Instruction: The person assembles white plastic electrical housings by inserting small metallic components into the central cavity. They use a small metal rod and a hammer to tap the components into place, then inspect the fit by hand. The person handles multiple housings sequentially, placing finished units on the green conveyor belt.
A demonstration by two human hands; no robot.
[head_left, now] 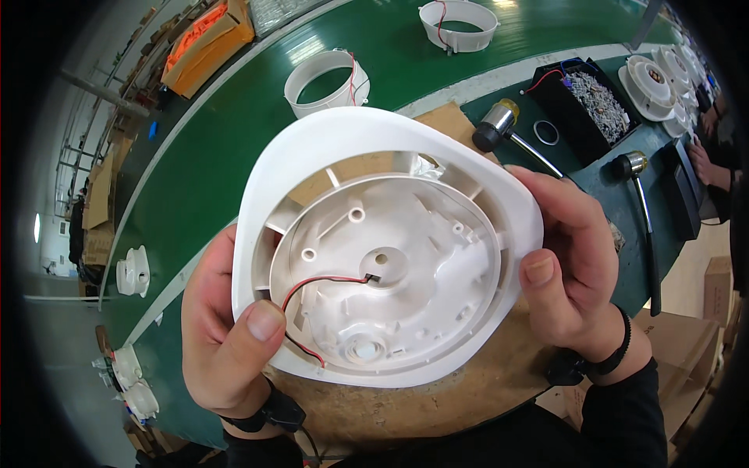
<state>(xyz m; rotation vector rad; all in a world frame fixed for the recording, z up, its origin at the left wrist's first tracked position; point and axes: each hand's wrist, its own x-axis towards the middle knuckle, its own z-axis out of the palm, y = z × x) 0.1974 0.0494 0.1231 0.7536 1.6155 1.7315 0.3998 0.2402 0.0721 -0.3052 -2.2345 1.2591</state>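
Between my hands is a white plastic housing [437, 226], rounded and shallow, with its ribbed hollow inside turned up toward me. My left hand [226, 320] grips its left rim, the thumb lying on the lower left edge beside the wire. My right hand [573, 261] holds the right rim, thumb on top and fingers behind. A thin red and black wire [324, 278] comes out of a small slot near the housing's centre and curves down to the lower left rim. The fingers behind the housing are mostly hidden.
Below lies a brown board [406, 413] on the green table. Two mallets [499, 125] and a black bin of screws [597, 105] are at the right. White rings [328, 82] with wires stand at the back. Other white parts [651, 86] and another person's hand [706, 164] are at far right.
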